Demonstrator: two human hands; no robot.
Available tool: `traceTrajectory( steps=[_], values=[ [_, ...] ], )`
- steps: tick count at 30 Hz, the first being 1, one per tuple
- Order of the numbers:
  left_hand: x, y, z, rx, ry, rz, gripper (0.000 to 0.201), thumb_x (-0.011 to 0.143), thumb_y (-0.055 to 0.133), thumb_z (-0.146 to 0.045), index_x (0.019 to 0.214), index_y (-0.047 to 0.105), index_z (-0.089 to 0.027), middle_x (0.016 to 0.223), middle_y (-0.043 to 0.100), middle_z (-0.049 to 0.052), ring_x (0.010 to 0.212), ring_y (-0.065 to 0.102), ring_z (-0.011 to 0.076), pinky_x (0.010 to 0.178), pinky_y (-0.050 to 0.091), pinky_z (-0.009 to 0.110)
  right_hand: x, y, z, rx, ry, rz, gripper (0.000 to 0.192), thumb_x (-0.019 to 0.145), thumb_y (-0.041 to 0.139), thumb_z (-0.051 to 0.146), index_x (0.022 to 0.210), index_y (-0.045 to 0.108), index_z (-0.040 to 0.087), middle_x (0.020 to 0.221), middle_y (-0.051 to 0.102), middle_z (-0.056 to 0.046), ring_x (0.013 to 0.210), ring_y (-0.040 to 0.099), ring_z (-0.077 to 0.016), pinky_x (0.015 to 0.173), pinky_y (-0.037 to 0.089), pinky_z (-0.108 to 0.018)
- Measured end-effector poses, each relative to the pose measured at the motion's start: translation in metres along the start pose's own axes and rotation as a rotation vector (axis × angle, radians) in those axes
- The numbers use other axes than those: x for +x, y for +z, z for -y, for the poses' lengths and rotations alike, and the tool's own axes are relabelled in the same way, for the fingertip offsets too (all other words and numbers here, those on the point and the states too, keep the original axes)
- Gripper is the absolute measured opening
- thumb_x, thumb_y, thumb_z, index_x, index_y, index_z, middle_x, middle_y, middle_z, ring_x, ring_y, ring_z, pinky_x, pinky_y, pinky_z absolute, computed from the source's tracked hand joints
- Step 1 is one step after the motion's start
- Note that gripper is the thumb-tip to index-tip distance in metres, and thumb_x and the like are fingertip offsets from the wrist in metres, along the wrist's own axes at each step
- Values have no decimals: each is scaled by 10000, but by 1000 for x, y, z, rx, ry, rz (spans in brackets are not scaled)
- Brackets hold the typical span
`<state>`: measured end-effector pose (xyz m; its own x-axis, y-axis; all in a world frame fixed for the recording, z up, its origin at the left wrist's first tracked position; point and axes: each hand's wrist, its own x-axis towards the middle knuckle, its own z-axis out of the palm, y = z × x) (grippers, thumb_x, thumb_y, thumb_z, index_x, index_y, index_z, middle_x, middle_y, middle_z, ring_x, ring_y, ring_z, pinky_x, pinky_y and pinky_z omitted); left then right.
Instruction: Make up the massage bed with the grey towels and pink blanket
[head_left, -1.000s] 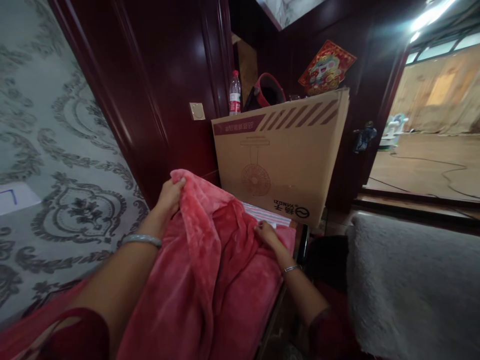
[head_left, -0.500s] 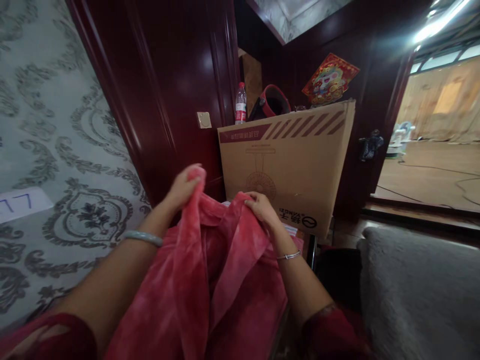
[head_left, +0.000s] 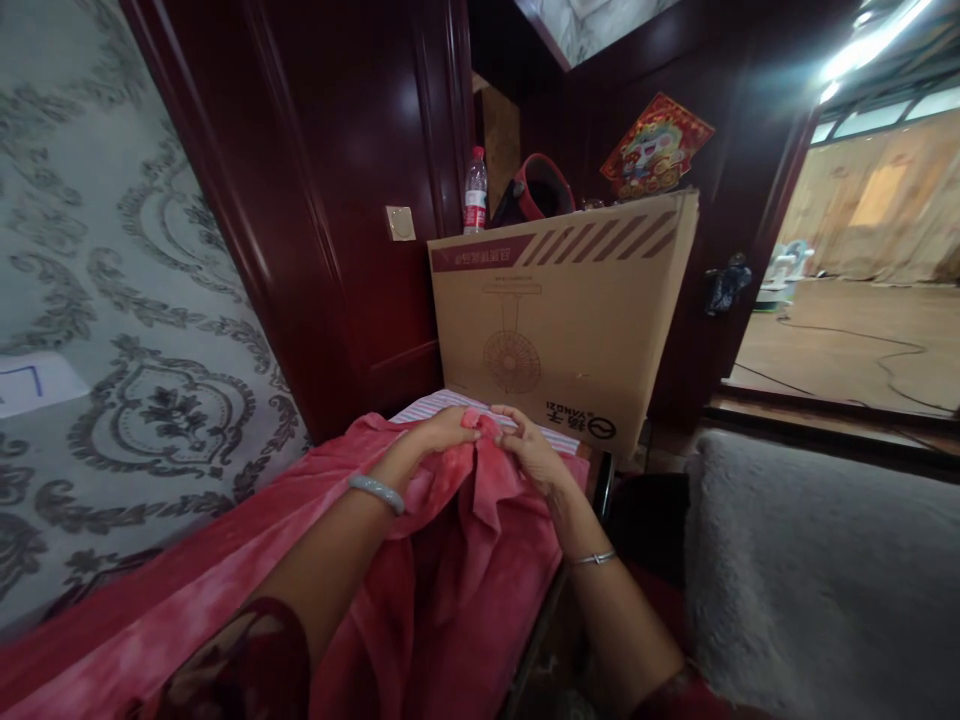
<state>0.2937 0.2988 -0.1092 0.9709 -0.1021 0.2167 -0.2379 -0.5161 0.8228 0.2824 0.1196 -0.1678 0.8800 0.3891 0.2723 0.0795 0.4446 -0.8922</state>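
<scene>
Before a large cardboard box (head_left: pixel 600 310), a pink blanket (head_left: pixel 495 580) lay partly over a striped cloth (head_left: pixel 427 404), a bunched bit of its far edge raised between two hands. The left hand (head_left: pixel 448 430) pinched that bunch narrowly; the right hand (head_left: pixel 526 452), just beside it, also held the blanket there, fingers bent. Leftward the blanket spread along the patterned wall (head_left: pixel 165 430); its right border ran close to a dark frame edge (head_left: pixel 604 485). A dark gap parted that frame from a gray plush cover (head_left: pixel 825 570). The box bounded the far side, near the fingertips, while wooden floor (head_left: pixel 862 340) stretched beyond the doorway.
</scene>
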Motion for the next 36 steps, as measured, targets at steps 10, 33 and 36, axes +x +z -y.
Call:
traceTrajectory(
  steps=[10, 33, 36],
  values=[
    [1, -13, -7, 101, -23, -316, 160, 671, 659, -69, 701, 576, -202, 691, 591, -13, 756, 585, 182, 781, 490, 302, -14, -18, -12, -58, 6, -245, 414, 580, 772, 530, 606, 505, 214, 465, 460, 63, 405, 373, -81, 392, 323, -214],
    [-1, 84, -33, 145, 160, -289, 397, 780, 604, -68, 1147, 701, -183, 1162, 698, 126, 1156, 614, 271, 1085, 450, 426, 8, -23, -11, -517, -370, -608, 308, 693, 591, 427, 800, 755, 189, 810, 734, -68, 794, 611, -248, 781, 460, -349],
    [-4, 89, -34, 156, 153, -263, 452, 806, 560, -66, 1230, 686, -161, 1211, 677, 163, 1193, 604, 287, 1104, 433, 441, 4, -23, -11, -568, -387, -613, 319, 728, 572, 431, 847, 752, 198, 869, 737, -89, 836, 614, -258, 814, 456, -359]
  ],
)
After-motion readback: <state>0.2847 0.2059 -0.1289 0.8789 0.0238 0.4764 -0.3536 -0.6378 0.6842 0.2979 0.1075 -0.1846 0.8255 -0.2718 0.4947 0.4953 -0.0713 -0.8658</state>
